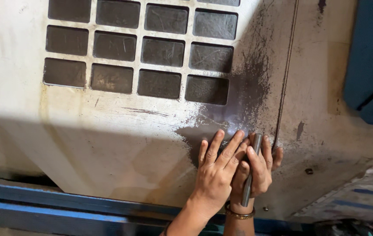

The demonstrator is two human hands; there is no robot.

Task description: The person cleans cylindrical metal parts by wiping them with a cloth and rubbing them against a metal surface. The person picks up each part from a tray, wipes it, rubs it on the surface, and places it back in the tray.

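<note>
Against the worn cream machine door (107, 126), both hands press flat, fingers spread. Left hand (215, 172) overlaps the right hand (256, 168), which traps a steel rod (251, 170) under its fingers. Rod long axis runs near-vertical, tip up beside the door seam (284, 83). Above left lies the window grid (138, 48); a blue rail (64, 209) runs below.
</note>
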